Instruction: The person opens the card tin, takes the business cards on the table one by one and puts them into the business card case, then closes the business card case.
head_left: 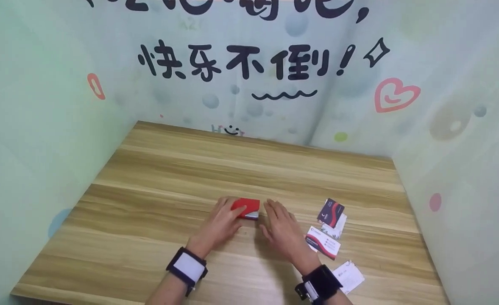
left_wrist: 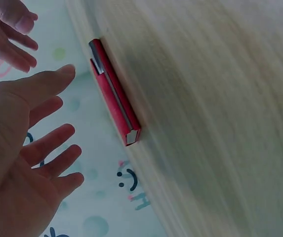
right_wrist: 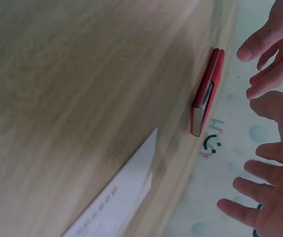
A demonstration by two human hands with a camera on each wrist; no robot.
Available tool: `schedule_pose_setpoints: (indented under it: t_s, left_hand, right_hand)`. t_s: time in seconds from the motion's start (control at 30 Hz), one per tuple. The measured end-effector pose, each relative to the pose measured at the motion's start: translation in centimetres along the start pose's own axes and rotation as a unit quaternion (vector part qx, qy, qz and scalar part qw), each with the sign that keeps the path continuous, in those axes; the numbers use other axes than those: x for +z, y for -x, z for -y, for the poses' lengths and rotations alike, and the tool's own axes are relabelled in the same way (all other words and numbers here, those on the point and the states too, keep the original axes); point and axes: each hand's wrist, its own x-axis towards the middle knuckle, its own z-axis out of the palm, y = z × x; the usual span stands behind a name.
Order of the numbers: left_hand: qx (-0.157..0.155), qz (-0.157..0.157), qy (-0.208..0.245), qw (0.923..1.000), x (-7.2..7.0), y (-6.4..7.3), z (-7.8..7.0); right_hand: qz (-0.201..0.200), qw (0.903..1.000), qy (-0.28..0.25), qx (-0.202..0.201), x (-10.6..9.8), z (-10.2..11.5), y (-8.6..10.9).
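While both hands hover around the centre of the head view, a flat red rectangular box with a pale lower-right corner (head_left: 249,205) rests on the striped wood-grain table (head_left: 168,169), partly hidden by the bare left hand (head_left: 220,222); the bare right hand (head_left: 284,232) hangs just right of it, its fingers close together. Low, level fingertips on the short ends would probably suit the box best, with light pressure against denting and the right forearm lifted clear of the loose printed cards (head_left: 331,212) at lower right, which overlap and are too small to read

In the left wrist view, the left fingers spread at left, pinching nothing, apart from the box at upper centre; its contents cannot be made out

In the right wrist view, the right fingers fan out at lower right, also gripping nothing; a white card at the bottom is cut off
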Motion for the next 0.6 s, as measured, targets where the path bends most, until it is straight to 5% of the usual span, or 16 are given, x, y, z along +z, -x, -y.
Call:
schedule_pose_setpoints:
  t_s: [0.33, 0.6]
  left_hand:
    - [-0.027, 0.113, 0.043, 0.9923, 0.7, -1.2, 1.9]
    - [-0.022, 0.149, 0.051, 0.9872, 0.6, -2.3, 3.2]
  right_hand:
    - [0.038, 0.9979, -0.019, -0.050, 2.1, 0.3, -0.1]
    - [0.044, 0.9956, -0.012, -0.081, 2.5, 0.7, -0.2]
